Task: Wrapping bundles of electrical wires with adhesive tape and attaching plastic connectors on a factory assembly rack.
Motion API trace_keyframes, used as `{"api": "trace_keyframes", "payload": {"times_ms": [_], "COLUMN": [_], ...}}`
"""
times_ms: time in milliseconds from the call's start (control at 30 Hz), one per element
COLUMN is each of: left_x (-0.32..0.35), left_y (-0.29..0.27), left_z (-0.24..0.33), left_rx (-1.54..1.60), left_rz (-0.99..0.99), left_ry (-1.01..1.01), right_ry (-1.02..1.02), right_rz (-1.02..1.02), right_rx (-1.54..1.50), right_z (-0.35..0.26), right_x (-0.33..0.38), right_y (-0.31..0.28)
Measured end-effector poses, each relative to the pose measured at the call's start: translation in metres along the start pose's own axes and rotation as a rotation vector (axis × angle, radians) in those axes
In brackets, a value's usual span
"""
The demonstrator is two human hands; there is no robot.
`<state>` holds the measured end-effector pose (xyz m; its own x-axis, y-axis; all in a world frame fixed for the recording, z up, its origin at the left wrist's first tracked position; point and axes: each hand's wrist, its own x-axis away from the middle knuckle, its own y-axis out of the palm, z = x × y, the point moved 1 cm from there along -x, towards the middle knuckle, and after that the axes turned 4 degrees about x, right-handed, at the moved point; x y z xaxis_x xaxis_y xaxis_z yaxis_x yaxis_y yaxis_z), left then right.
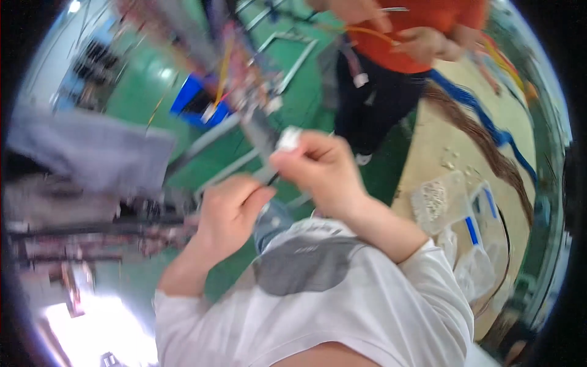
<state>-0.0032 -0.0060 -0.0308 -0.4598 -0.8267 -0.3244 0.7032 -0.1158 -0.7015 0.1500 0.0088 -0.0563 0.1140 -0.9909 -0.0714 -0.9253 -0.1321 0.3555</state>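
Note:
My right hand pinches a small white plastic connector between thumb and fingers, in the middle of the view. Just to its left and a little lower, my left hand is closed with its thumb against the bent fingers. A short piece of dark wire shows between the two hands, at my left fingertips. Blur hides how the wire meets the connector. Beyond my hands hangs a bundle of wires with several pale connector ends, also smeared.
At right, a table carries blue wires, brown wires and a clear box of small white parts. A co-worker in an orange top stands ahead, handling a yellow wire. A blue bin and grey metal frames are at left.

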Motion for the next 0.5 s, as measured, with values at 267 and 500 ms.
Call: {"api": "trace_keyframes", "payload": {"times_ms": [267, 500], "left_x": [-0.009, -0.016], "left_y": [-0.012, -0.04], "left_z": [-0.006, -0.001], "left_rx": [-0.573, -0.534], "left_rz": [-0.076, -0.112], "left_ry": [0.234, 0.228], "right_ry": [0.151, 0.526], "right_rz": [-0.068, -0.095], "right_rx": [0.056, 0.174], "right_z": [0.015, 0.143], "right_x": [-0.014, -0.019], "right_y": [-0.009, -0.045]}}
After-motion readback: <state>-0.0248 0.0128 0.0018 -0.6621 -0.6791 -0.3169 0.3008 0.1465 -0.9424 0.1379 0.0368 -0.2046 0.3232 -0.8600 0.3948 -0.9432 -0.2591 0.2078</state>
